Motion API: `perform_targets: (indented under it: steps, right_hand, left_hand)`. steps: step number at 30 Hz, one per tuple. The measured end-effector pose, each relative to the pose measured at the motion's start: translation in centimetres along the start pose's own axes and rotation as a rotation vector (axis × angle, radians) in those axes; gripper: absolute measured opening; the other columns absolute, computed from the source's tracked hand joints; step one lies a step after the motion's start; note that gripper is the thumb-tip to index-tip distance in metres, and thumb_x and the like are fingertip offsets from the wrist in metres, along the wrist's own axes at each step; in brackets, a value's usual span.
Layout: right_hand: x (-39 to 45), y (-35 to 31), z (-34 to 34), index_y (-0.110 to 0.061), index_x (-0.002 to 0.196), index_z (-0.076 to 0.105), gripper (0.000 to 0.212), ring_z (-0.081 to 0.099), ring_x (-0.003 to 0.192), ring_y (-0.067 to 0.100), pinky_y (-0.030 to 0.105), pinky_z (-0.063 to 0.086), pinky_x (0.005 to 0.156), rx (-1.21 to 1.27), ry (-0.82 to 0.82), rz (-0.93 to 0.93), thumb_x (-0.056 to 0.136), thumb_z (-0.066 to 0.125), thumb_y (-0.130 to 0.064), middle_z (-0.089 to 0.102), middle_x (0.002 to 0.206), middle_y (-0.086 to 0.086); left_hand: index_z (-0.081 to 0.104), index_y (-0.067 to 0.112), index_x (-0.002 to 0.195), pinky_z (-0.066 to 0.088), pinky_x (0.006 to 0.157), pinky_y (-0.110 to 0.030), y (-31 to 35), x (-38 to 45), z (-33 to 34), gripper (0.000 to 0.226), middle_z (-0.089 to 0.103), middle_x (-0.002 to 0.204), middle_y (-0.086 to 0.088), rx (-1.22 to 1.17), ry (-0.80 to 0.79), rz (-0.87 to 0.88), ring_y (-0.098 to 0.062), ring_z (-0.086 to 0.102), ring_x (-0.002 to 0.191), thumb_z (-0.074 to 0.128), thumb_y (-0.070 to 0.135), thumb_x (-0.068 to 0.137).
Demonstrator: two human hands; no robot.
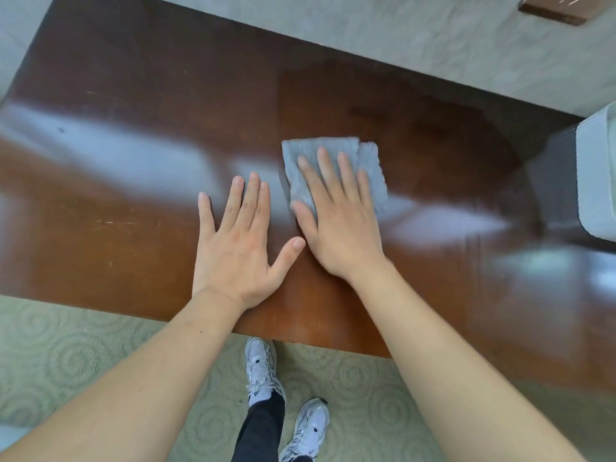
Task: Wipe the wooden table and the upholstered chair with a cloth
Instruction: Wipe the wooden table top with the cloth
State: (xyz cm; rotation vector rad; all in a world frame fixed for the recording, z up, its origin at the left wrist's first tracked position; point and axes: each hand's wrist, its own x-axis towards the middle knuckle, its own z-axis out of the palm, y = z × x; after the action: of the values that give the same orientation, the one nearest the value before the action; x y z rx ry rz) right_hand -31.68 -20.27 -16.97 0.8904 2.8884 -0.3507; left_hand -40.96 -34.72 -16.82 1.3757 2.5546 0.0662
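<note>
Grey cloth (333, 168) pinned flat under right hand (340, 225); left hand (236, 248) splayed empty on wooden table (133, 248)

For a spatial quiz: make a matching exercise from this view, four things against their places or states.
Things:
1. grey cloth
2. left hand
3. white sneakers
4. white container

Places or states:
A. flat on bare wood, fingers spread
B. on the patterned carpet
C. at the table's right edge
D. folded, pressed under the right hand

Pairs: 1-D, 2-A, 3-B, 4-C
</note>
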Motion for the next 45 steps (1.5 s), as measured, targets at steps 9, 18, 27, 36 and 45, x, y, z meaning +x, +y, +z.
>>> perform_targets:
  steps: [9, 18, 27, 36, 45]
  right_hand:
    - [-12.7, 5.8, 0.6, -0.032, 0.159, 0.008, 0.067, -0.002, 0.154, 0.02, 0.044, 0.006, 0.123, -0.071, -0.089, 0.037, 0.1, 0.021, -0.062, 0.003, 0.168, -0.004]
    - [6.7, 15.2, -3.6, -0.029, 0.159, 0.003, 0.075, -0.008, 0.153, 0.028, 0.048, -0.003, 0.123, -0.014, 0.012, 0.368, 0.096, 0.02, -0.066, -0.004, 0.168, 0.004]
    - [1.8, 11.1, -2.3, -0.028, 0.159, 0.004, 0.076, -0.008, 0.153, 0.028, 0.049, -0.001, 0.123, -0.002, 0.043, 0.294, 0.096, 0.024, -0.066, -0.002, 0.168, 0.003]
    - [-9.5, 2.3, 1.2, -0.035, 0.158, 0.002, 0.063, -0.009, 0.153, 0.023, 0.048, 0.001, 0.121, 0.001, -0.06, 0.111, 0.103, 0.022, -0.055, -0.004, 0.168, -0.003]
    - [9.3, 0.0, -0.9, -0.035, 0.158, 0.003, 0.06, -0.013, 0.153, 0.02, 0.041, -0.011, 0.121, -0.058, -0.064, -0.085, 0.103, 0.019, -0.053, -0.005, 0.167, -0.004]
  left_hand:
    - [0.013, 0.007, 0.159, 0.005, 0.121, -0.063, 0.0, 0.1, 0.1, 0.093, 0.008, 0.168, -0.009, 0.001, 0.005, 0.002, -0.024, 0.003, 0.156, -0.001, 0.072, 0.095]
    - [0.018, 0.004, 0.158, 0.009, 0.119, -0.066, 0.1, 0.4, 0.3, 0.098, 0.012, 0.168, -0.01, 0.055, 0.003, -0.008, -0.024, 0.006, 0.156, 0.008, 0.075, 0.092]
    - [0.017, 0.004, 0.158, 0.008, 0.119, -0.066, 0.0, 0.2, 0.0, 0.096, 0.01, 0.168, -0.01, 0.053, -0.016, 0.004, -0.025, 0.004, 0.156, 0.003, 0.074, 0.093]
    - [0.014, 0.002, 0.158, 0.008, 0.119, -0.067, -0.1, 0.3, -0.2, 0.094, 0.008, 0.168, -0.013, 0.034, -0.027, 0.022, -0.028, 0.003, 0.156, 0.003, 0.071, 0.095]
    - [0.018, 0.001, 0.157, 0.01, 0.117, -0.07, -0.4, 0.3, 0.0, 0.094, 0.011, 0.167, -0.016, -0.019, 0.014, 0.054, -0.031, 0.006, 0.155, 0.014, 0.073, 0.096]
